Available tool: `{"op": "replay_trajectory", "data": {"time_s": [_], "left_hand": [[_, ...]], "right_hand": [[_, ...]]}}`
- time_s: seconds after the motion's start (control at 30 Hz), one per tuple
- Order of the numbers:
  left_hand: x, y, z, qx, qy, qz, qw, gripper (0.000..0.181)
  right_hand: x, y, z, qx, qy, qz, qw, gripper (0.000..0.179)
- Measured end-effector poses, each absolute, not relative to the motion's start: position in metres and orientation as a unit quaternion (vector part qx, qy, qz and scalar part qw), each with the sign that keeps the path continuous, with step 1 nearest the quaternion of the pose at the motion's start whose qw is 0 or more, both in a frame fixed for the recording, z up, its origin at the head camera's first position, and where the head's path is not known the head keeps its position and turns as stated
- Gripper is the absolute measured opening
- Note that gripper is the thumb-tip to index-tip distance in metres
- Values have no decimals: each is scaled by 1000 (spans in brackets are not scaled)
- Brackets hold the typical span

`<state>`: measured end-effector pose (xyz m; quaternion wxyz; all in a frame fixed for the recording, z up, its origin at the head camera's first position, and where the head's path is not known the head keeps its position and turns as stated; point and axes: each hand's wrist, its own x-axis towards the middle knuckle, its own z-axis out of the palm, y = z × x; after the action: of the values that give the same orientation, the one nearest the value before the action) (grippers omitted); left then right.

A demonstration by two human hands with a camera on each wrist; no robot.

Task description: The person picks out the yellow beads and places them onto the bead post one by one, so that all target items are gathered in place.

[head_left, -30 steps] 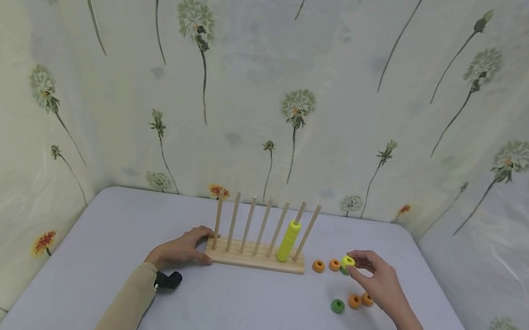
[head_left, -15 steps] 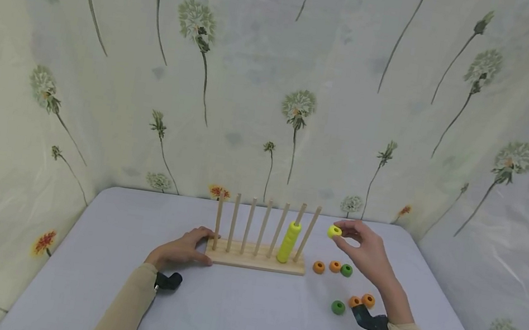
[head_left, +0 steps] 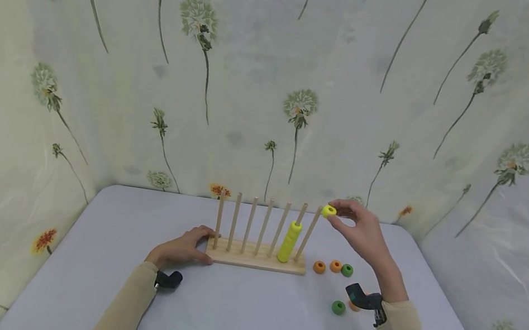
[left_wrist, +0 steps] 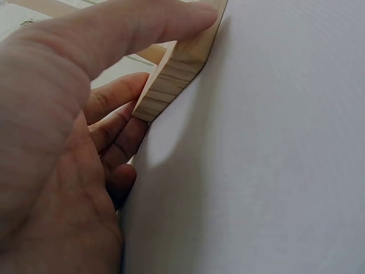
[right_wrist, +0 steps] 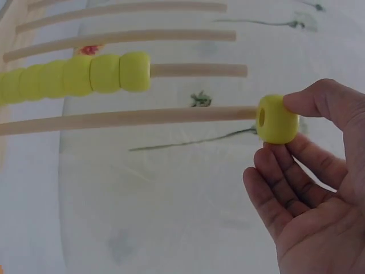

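Note:
My right hand (head_left: 363, 232) pinches a yellow bead (head_left: 329, 212) between thumb and fingers, right at the tip of the rightmost peg (right_wrist: 131, 119). In the right wrist view the bead's hole faces the peg. A stack of yellow beads (head_left: 290, 242) fills most of the neighbouring peg; the other pegs are bare. All the pegs rise from a wooden base (head_left: 256, 263) on the table. My left hand (head_left: 187, 247) grips the base's left end, thumb (left_wrist: 188, 20) on the front side and fingers (left_wrist: 117, 97) behind, as the left wrist view shows.
Right of the base lie an orange bead (head_left: 319, 267), a second orange bead (head_left: 335, 266) and a green bead (head_left: 347, 270). Closer in is another green bead (head_left: 338, 308), beside orange beads partly hidden by the right wrist camera (head_left: 363, 299). Behind the white table (head_left: 242, 320) hangs a flowered curtain (head_left: 243, 100).
My right hand has lifted the yellow bead from beside the loose beads and carried it up and left to the rightmost peg's tip. The left hand stays on the base.

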<state>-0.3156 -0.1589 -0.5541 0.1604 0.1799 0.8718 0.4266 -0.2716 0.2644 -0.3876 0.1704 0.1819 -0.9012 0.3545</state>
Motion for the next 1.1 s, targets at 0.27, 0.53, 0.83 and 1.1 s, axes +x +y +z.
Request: {"op": "replay_trajectory", "data": {"time_s": [0.27,0.53,0.83,1.1], "left_hand": [[-317,-159,-554,177,871,427,165,72],[-317,-159,-554,181,872,425,162,72],[-317,-160,-555,186,873,421,161,72],[-317,-160,-555,185,873,421,161,72]], "right_hand": [[-278,254,-379,189,-892,376,162,38],[-286,243,-375,213,-880,396,153,35],[-290,233,-375,225,-876,402,142,34],[-294,227,-378,235,-871,410,130,35]]}}
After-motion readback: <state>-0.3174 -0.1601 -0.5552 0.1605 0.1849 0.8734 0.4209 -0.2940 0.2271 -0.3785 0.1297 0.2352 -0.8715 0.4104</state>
